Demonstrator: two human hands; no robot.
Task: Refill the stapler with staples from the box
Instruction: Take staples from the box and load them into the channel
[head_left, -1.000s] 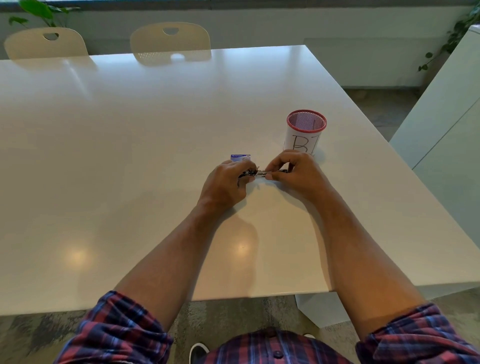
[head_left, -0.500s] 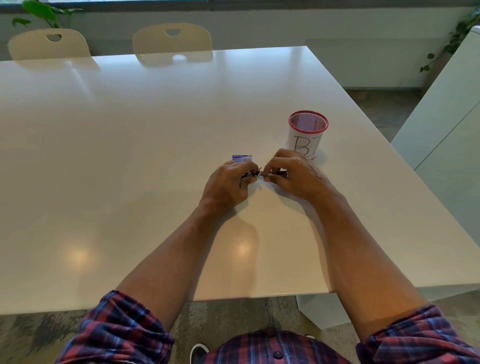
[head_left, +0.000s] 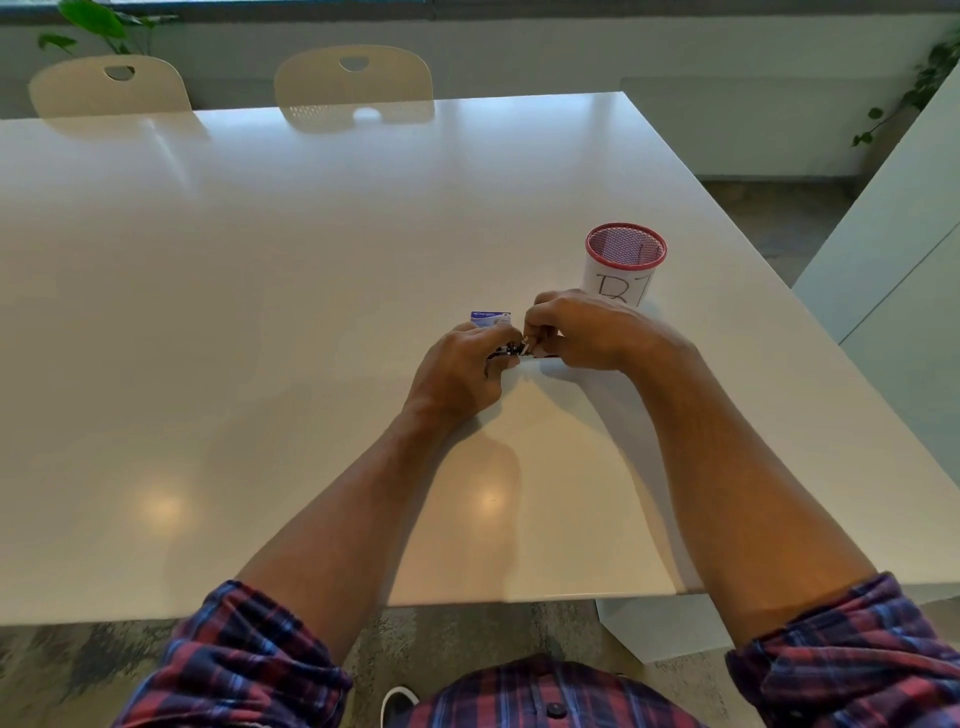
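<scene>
Left grip: the left hand (head_left: 460, 371) sits just below the centre of the frame, fingers curled together around the left end of the stapler (head_left: 519, 352), clamped on it.
Right grip: the right hand (head_left: 587, 332) sits just right of centre, fingertips pinched together at the stapler's middle; whether they hold the stapler body or a strip of staples cannot be told.
Stapler position: between the two hands, low over the worktop (head_left: 260, 312), only a short dark and metallic length visible. Whether it rests on the surface is unclear.
Stapler handling: judged small, light and rigid, with smooth metal parts that may slip. A spring-loaded part is likely, so one hand should hold the body by its sides while the other works the magazine.
Staples handling: judged light and brittle as a strip; it should be taken by its long sides and not bent.
Box position: the staple box (head_left: 490, 318) lies on the worktop just beyond the left hand's knuckles, partly hidden by them. Whether it is open cannot be told.
Box handling: judged light card, easily crushed or pushed aside; it should be steadied before drawing a strip.
Nearby item: a red-rimmed mesh cup (head_left: 625, 260) stands upright to the upper right of the hands, just behind the right hand.
</scene>
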